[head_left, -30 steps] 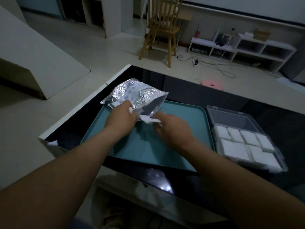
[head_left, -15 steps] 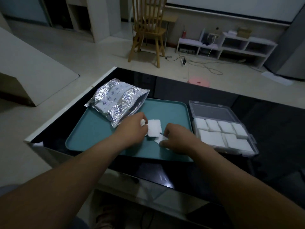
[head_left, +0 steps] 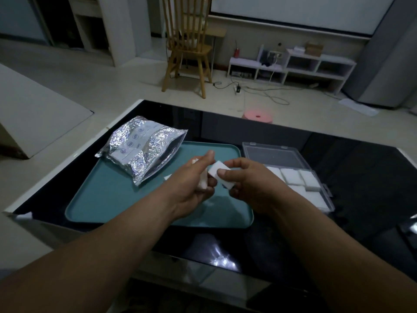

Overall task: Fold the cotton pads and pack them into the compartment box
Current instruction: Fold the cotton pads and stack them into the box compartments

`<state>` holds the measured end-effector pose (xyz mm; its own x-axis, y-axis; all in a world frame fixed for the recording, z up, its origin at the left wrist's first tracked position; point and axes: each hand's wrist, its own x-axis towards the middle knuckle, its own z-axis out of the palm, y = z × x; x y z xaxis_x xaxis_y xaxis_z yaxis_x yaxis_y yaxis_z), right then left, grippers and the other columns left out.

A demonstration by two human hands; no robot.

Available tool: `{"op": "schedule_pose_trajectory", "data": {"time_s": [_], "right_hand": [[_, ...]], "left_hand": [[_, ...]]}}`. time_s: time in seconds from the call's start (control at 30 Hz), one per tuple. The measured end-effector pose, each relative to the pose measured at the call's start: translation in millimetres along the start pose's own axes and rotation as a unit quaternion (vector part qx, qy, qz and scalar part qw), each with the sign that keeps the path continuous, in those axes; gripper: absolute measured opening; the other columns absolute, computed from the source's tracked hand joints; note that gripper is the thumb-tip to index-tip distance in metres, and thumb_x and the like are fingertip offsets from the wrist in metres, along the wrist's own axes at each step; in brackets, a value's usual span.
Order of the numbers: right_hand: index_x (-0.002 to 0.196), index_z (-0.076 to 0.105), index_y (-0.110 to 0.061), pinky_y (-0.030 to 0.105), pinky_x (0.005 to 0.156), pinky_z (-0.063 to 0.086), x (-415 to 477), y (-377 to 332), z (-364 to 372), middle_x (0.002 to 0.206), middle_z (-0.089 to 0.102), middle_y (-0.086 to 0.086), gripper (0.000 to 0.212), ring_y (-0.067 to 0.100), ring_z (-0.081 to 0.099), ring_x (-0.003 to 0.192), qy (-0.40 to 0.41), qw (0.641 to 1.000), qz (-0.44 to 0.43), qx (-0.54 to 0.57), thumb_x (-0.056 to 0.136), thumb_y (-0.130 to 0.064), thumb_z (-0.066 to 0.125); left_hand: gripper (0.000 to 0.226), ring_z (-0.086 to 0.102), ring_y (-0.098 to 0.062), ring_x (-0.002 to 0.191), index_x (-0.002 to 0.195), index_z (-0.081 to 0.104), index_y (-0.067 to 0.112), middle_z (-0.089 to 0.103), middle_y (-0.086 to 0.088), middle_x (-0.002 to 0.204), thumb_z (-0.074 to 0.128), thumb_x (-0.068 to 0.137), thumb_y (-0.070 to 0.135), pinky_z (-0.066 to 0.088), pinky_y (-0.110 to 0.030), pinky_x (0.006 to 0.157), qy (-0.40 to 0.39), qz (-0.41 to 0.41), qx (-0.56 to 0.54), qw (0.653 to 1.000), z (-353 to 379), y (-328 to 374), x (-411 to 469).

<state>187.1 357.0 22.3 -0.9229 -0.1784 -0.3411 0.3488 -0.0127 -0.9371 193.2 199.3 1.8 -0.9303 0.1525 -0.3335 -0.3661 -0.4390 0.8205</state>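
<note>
Cotton pad (head_left: pixel 220 175) sat pinched in your right hand (head_left: pixel 250 185) (left hand (head_left: pixel 191 180) clutching spare pads (head_left: pixel 203 180)); a loose pinch risked unfolding.

White cotton pads (head_left: pixel 291 176), teal tray (head_left: pixel 108 195), crinkled silver foil bag (head_left: pixel 144 152)

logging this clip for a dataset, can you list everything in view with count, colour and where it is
foil bag: one, silver, open, lying across the tray's far left corner
tray: one, teal, on the black table
table: one, glossy black top
compartment box: one, clear plastic, lid open, right of the tray
cotton pads in box: several, white, exact count unclear
cotton pad: one, white, held up over the tray in the right hand
more cotton pads: white, count unclear, in the left hand
chair: one, wooden, on the floor beyond the table
stool: one, pink, behind the table
shelf unit: one, white, against the far wall
left hand: one, over the tray
right hand: one, over the tray's right side
</note>
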Motion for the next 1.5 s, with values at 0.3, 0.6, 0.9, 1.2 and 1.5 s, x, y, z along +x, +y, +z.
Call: {"op": "schedule_pose_trajectory", "data": {"time_s": [0.3, 0.6, 0.9, 1.2, 1.5], "right_hand": [[0.084, 0.054, -0.018, 0.022, 0.046, 0.035, -8, 12, -8, 0.077, 0.059, 0.008, 0.024, 0.014, 0.055, 0.063, 0.071, 0.997, -0.03, -0.015, 0.087, -0.007, 0.075], [0.099, 0.055, -0.028, 0.024, 0.093, 0.042, -44, 5, -52, 0.122, 0.057, -0.013, 0.039, 0.0, 0.05, 0.114, 0.078, 0.849, -0.271, -0.446, 0.078, -0.037, 0.086], [0.099, 0.053, -0.018, 0.02, 0.071, 0.052, -61, 11, -85, 0.108, 0.062, -0.004, 0.044, 0.0, 0.06, 0.085, 0.032, 0.898, -0.231, -0.373, 0.079, -0.032, 0.089], [0.099, 0.055, -0.03, 0.023, 0.082, 0.05, -62, 22, -98, 0.113, 0.056, -0.011, 0.039, 0.005, 0.054, 0.102, 0.083, 0.869, -0.257, -0.415, 0.079, -0.05, 0.081], [0.093, 0.059, -0.028, 0.009, 0.061, 0.043, -66, 14, -128, 0.086, 0.065, -0.009, 0.016, -0.004, 0.062, 0.075, 0.222, 0.894, -0.209, -0.327, 0.093, -0.032, 0.074]], "left_hand": [[0.019, 0.059, -0.008, 0.061, 0.083, 0.055, 0.026, 0.061, 0.006, 0.069, 0.06, 0.1, 0.023, 0.038, -0.027, 0.061, -0.043, -0.015, -0.006, 0.999, 42, -23, 8], [0.017, 0.064, -0.02, 0.062, 0.107, 0.062, 0.016, 0.066, -0.004, 0.076, 0.055, 0.103, 0.031, 0.055, -0.029, 0.051, -0.049, -0.09, -0.045, 0.994, 59, -22, 12], [0.063, 0.057, -0.016, 0.084, 0.13, 0.064, 0.015, 0.054, -0.009, 0.103, 0.057, 0.094, 0.066, 0.057, -0.03, 0.072, -0.171, -0.165, -0.033, 0.971, 89, -43, 9], [0.044, 0.058, -0.018, 0.085, 0.126, 0.06, 0.011, 0.056, -0.007, 0.094, 0.045, 0.099, 0.041, 0.048, -0.03, 0.072, -0.122, -0.153, -0.055, 0.979, 105, -56, 19], [0.027, 0.07, -0.032, 0.104, 0.124, 0.06, 0.005, 0.067, -0.022, 0.123, 0.046, 0.104, 0.016, 0.063, -0.046, 0.082, -0.051, -0.017, -0.02, 0.998, 152, -65, 23]]}}
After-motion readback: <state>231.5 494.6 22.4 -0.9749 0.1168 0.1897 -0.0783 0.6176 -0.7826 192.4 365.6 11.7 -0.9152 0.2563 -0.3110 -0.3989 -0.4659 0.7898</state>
